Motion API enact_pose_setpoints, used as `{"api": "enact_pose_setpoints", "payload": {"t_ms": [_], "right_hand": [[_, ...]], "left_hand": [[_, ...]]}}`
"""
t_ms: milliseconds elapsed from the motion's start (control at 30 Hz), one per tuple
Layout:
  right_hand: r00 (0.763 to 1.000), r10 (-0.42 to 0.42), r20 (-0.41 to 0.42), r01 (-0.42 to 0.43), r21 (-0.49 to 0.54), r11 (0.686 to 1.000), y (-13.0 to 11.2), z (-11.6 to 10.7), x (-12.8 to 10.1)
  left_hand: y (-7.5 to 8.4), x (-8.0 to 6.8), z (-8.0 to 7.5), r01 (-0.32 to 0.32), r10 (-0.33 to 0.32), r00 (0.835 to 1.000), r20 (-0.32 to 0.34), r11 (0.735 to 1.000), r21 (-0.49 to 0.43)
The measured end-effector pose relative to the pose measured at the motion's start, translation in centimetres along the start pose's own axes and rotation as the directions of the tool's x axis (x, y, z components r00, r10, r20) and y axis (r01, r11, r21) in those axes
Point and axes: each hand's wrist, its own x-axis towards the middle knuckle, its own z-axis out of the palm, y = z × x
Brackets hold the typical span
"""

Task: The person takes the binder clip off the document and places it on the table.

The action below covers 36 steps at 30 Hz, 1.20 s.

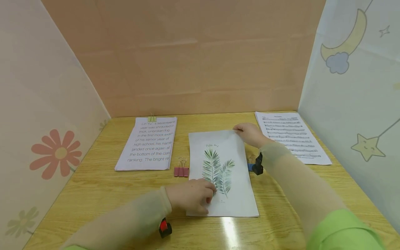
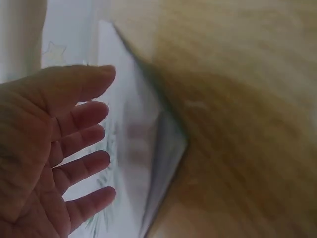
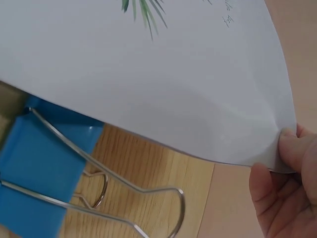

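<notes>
I sit at a pale wooden surface (image 1: pixel 93 194) boxed in on three sides: a plain peach board at the back, a panel with a red flower (image 1: pixel 56 153) on my left, and one with a moon, cloud and star on my right.

The leaf print (image 1: pixel 222 173), a white sheet with green fronds painted on it, lies in the middle of the surface in front of me. My left hand (image 1: pixel 191 198) rests on its near left corner with the fingers (image 2: pixel 84 116) straight and spread, holding nothing (the left wrist view is blurred, but the open palm is plain). My right hand (image 1: pixel 250 133) is at the far right corner, where my fingers (image 3: pixel 297 148) pinch the paper's edge and lift it a little off the wood.

A blue binder clip (image 3: pixel 44 173) lies just beside the right edge of the sheet, partly under the raised paper, its wire handles flat on the surface. A pink binder clip (image 1: pixel 181 171) sits just off the left edge. Further left lies a stack of printed text (image 1: pixel 148 144) held at its top by a green clip (image 1: pixel 152 118). Sheet music (image 1: pixel 290 137) lies at the far right, near the wall.
</notes>
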Motion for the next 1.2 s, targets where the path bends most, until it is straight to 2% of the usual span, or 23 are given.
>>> {"api": "enact_pose_setpoints", "payload": {"t_ms": [100,367,633,1000,1100,1200], "right_hand": [[1.000,0.004,0.004,-0.004,-0.003,1.000,-0.4,-0.1,0.3],[1.000,0.017,-0.011,-0.017,-0.016,1.000,-1.3,0.1,1.0],[1.000,-0.004,-0.017,0.003,-0.023,1.000,-0.8,1.1,1.5],[0.999,0.047,0.022,-0.048,0.028,0.998,-0.4,1.5,1.4],[0.999,0.034,0.020,-0.033,-0.010,0.999,-0.5,1.4,0.9],[1.000,0.004,0.028,-0.001,-0.099,0.995,-1.2,1.3,-0.1]], "left_hand": [[0.2,-0.2,0.6,-0.002,0.001,1.000,0.024,1.000,0.014],[-0.2,-0.1,1.1,0.018,-0.017,1.000,-0.014,0.999,0.047],[-0.5,0.0,1.3,0.024,-0.023,0.999,-0.026,0.998,0.061],[-0.4,0.0,1.2,0.021,-0.020,1.000,-0.016,0.997,0.069],[-0.3,0.0,1.2,0.022,-0.021,1.000,-0.013,0.996,0.084],[-0.2,0.0,1.1,0.023,-0.022,1.000,-0.012,0.995,0.098]]}}
